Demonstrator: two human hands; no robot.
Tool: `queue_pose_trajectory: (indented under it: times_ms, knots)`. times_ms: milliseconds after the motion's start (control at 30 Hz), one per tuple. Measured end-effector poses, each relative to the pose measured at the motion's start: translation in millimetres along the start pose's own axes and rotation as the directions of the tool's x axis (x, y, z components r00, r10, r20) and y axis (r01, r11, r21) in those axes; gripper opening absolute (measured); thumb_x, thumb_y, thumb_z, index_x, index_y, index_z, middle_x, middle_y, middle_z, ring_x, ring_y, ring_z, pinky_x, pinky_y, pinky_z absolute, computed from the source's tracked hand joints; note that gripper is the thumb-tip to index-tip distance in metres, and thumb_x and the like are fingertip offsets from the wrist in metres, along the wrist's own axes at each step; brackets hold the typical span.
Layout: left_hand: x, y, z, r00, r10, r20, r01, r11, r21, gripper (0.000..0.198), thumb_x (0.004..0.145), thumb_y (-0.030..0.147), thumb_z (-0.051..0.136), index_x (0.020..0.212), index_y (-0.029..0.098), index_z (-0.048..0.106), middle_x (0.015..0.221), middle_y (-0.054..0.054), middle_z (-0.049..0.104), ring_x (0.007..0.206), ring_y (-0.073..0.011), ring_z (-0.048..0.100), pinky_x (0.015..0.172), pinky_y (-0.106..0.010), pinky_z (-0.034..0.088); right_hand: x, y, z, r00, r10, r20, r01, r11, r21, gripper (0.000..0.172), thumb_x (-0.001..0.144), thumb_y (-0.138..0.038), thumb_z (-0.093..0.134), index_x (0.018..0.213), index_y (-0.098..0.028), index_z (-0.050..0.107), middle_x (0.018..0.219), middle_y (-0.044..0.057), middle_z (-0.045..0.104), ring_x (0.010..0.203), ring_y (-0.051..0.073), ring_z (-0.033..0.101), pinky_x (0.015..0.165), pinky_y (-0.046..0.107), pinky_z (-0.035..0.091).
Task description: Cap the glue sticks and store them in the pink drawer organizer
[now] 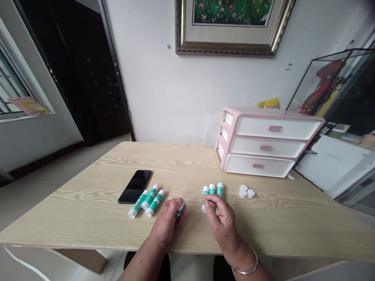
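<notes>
My left hand [168, 218] is closed round a green-and-white glue stick [179, 210], its thumb against the white upper end. To the right, my right hand [221, 220] has thumb and forefinger drawn together in a pinch; whatever lies between the fingertips, if anything, is too small to make out. Just behind those fingers are three glue sticks, of which the rightmost glue stick [220, 189] shows best; the hand partly hides them. Three more glue sticks lie left of my left hand, with one glue stick [155, 203] nearest it. Three white caps [243, 193] sit together farther right.
A black phone [135, 186] lies flat behind the left glue sticks. At the back right of the wooden table [175, 160] stands a pink-and-white drawer unit [265, 146]. The table's front edge runs beneath my forearms.
</notes>
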State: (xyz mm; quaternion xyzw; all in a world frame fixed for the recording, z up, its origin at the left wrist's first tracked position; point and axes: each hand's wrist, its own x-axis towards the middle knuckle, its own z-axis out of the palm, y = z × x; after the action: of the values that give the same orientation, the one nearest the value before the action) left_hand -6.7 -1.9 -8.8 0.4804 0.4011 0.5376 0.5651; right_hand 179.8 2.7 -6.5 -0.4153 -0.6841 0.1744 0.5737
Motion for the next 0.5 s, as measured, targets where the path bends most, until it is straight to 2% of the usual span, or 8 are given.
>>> queue_pose_trajectory:
  times_ms: [333, 400, 500]
  knots:
    - [0.4, 0.4, -0.6, 0.998, 0.06, -0.031, -0.06, 0.998, -0.005, 0.05, 0.092, 0.055, 0.041, 0.057, 0.019, 0.05, 0.05, 0.003, 0.039, 0.046, -0.0094, 0.033, 0.045, -0.025, 0.023, -4.1, 3.8, -0.4, 0.996, 0.085, -0.015, -0.082, 0.987, 0.139, 0.016, 0.096, -0.032, 0.06, 0.105, -0.023, 0.07, 0.09, 0.006, 0.073, 0.08, 0.023, 0.07, 0.071, 0.036, 0.059]
    - [1.0, 1.9, 0.1, 0.994, 0.067, -0.087, -0.067, 0.998, 0.004, 0.053, 0.094, 0.057, 0.039, 0.056, 0.02, 0.048, 0.05, 0.003, 0.04, 0.046, -0.0098, 0.034, 0.045, -0.025, 0.025, -4.3, 4.0, -0.9, 0.99, 0.119, -0.074, -0.104, 0.978, 0.183, 0.018, 0.096, -0.033, 0.06, 0.106, -0.022, 0.069, 0.092, 0.007, 0.073, 0.082, 0.024, 0.071, 0.072, 0.037, 0.059]
    - [1.3, 5.1, 0.6, 0.987, 0.02, -0.157, -0.01, 0.998, 0.062, 0.055, 0.096, 0.062, 0.036, 0.066, 0.02, 0.053, 0.055, 0.003, 0.047, 0.048, -0.0106, 0.04, 0.048, -0.024, 0.032, -1.4, 3.1, -3.1, 0.955, 0.175, -0.24, -0.115, 0.963, 0.244, 0.02, 0.096, -0.035, 0.059, 0.107, -0.021, 0.068, 0.091, 0.007, 0.073, 0.085, 0.023, 0.07, 0.077, 0.038, 0.057]
